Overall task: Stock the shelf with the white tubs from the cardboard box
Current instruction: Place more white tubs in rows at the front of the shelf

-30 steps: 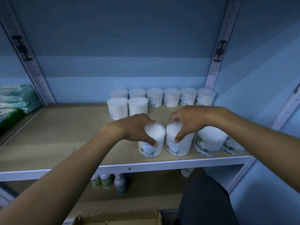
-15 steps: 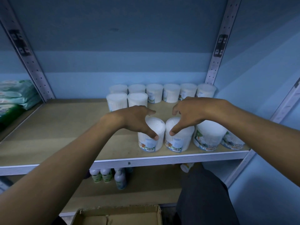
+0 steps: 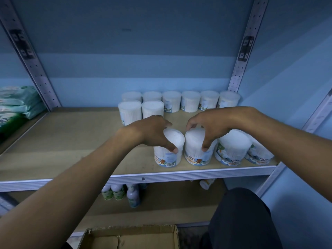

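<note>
A person's left hand (image 3: 152,133) and right hand (image 3: 210,126) each grip 1 white tub (image 3: 169,150) at the shelf (image 3: 71,141) front, fingertips hidden behind lids, cardboard box (image 3: 129,238) cropped below.

Both arms stretched forward; left hand (image 3: 154,133) and right hand (image 3: 210,126) side by side, fingers curled downward, thumbs nearest camera.

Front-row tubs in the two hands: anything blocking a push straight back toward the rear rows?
Partly. The left hand holds a tub with a second-row tub right behind it. Behind the right hand and its tub, bare shelf runs to the back row.
</note>
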A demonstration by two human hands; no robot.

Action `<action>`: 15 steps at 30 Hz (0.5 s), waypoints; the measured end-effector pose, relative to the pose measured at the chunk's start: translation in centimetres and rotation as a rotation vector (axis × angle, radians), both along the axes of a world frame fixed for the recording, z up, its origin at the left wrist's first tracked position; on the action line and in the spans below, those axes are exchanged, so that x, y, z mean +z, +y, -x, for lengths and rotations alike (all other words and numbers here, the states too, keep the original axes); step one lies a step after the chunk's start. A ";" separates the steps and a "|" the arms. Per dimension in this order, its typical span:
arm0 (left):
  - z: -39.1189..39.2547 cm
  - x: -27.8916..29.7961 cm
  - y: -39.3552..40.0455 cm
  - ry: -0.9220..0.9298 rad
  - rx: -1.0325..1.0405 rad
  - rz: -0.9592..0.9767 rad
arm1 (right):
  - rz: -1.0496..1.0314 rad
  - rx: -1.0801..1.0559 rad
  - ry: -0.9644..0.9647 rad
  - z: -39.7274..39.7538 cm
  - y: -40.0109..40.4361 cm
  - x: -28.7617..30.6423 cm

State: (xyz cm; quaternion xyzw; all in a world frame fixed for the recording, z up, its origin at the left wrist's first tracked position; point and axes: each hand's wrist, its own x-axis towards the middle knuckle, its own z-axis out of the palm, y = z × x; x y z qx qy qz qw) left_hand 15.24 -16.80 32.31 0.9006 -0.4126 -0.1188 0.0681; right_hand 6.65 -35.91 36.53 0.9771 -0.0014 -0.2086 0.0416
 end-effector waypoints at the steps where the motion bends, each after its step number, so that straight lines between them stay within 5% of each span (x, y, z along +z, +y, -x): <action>1: 0.0 0.0 0.0 0.007 0.000 0.006 | -0.021 0.001 0.004 0.1 -0.1 0.1; 15: -0.3 1.0 -0.6 0.040 -0.030 -0.055 | 0.043 -0.084 -0.088 -0.1 -0.1 -0.8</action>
